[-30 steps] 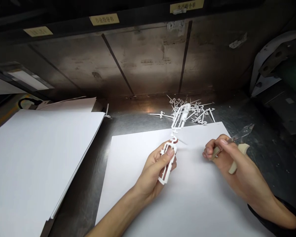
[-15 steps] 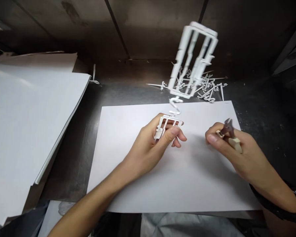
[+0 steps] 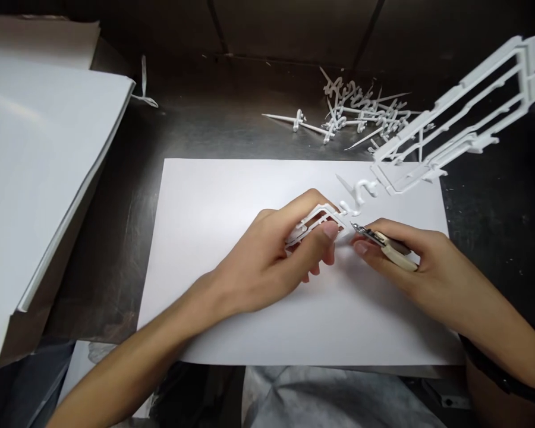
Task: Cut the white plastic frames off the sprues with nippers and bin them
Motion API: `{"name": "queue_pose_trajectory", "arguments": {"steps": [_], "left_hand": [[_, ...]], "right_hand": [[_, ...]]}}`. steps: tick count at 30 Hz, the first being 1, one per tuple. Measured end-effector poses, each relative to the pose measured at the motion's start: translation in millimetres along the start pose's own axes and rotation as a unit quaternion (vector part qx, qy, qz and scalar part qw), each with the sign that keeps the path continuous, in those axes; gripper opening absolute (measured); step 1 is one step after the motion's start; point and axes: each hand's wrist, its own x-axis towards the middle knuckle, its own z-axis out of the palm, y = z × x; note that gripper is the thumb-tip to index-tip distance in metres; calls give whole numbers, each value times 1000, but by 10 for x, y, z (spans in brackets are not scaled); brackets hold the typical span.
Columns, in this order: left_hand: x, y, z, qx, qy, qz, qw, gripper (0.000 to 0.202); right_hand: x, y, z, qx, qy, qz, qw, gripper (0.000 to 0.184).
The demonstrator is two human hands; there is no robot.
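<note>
Pinched in my left hand point(image 3: 289, 255) is the near end of a white moulded plastic part. It has two slotted frames: a near frame point(image 3: 316, 217) under my thumb and a far frame point(image 3: 463, 113) reaching up to the right. A curved white runner point(image 3: 361, 195) joins them, with a thin spike beside it. My right hand point(image 3: 410, 255) is closed round side cutters point(image 3: 386, 246) with cream handles. The cutters' tip points left, close to the near frame's edge; whether it touches the plastic I cannot tell. My fingers partly cover the near frame.
A white sheet point(image 3: 232, 333) lies under both hands on a dark metal bench point(image 3: 196, 131). Behind it is a heap of white plastic runner scraps point(image 3: 361, 113). A stack of white sheets point(image 3: 49, 148) stands at left, near a small white tie point(image 3: 145, 89).
The far frame has swung from upright to tilting right. My right hand has turned the cutters leftward and brought them close to the near frame. The camera view has shifted slightly.
</note>
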Motion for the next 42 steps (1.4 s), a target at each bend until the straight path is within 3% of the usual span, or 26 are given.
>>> {"name": "queue_pose_trajectory", "arguments": {"steps": [16,27,33,42], "left_hand": [[36,-28,2,0,-22,20,1000,18],[19,-5,-12,-11,-38,-6,999,19],[28,-31,-15,39,-23,22,999,20],[27,-18,13,104,-37,16,994,25]], "right_hand": [[-12,-5,-41,-10,-15,2,1000,24],[-24,-46,-73,47,-98,41,993,40],[-22,-33,-47,-31,-64,7,997,40],[-26,-99,-32,-114,-90,-9,989,41]]}}
